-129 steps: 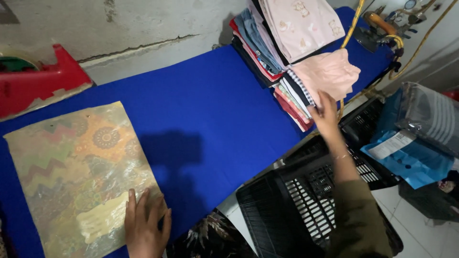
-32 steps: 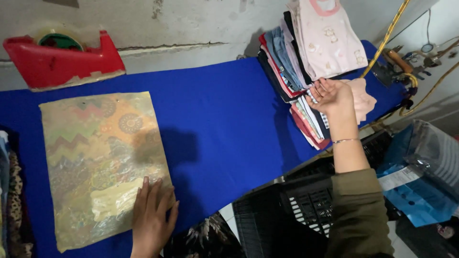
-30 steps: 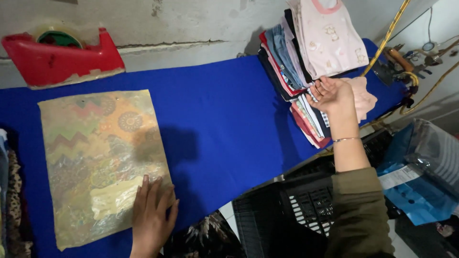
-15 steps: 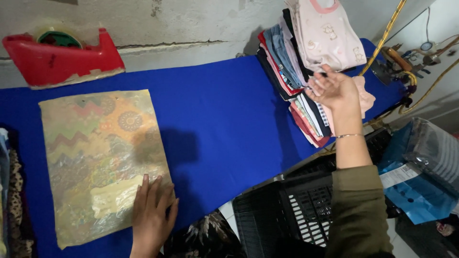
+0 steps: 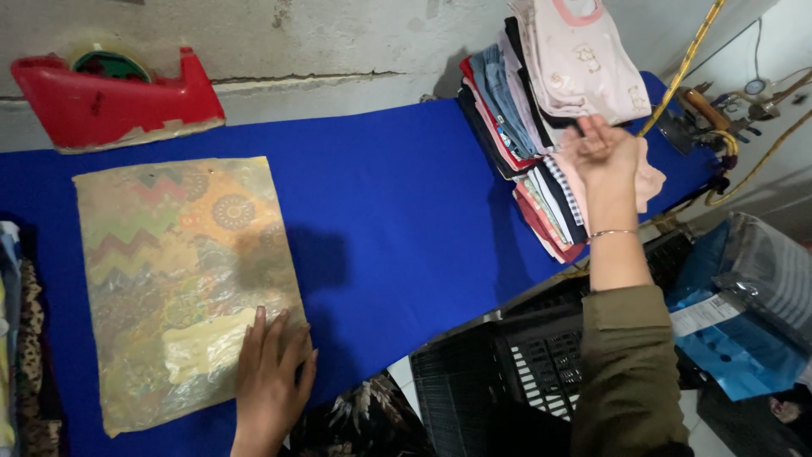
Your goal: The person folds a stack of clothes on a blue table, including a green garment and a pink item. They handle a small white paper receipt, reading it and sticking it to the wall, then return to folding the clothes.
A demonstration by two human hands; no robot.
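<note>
The left hand point(image 5: 269, 385) lies flat, fingers spread and gripping nothing, on the near corner of the patterned board point(image 5: 182, 283), apparently pinning it to the blue table point(image 5: 397, 211). The right hand point(image 5: 602, 151) reaches out to the leaning stack of folded clothes point(image 5: 541, 127) at the table's far end, fingers curled loosely against the pink garment point(image 5: 584, 63) on top, seemingly steadying or picking it; whether they grip cloth I cannot tell. A red tape dispenser point(image 5: 114, 97) sits by the wall and a black crate point(image 5: 499, 381) below the table. Against half a second ago, the right hand has hardly shifted; the left has not moved.
</note>
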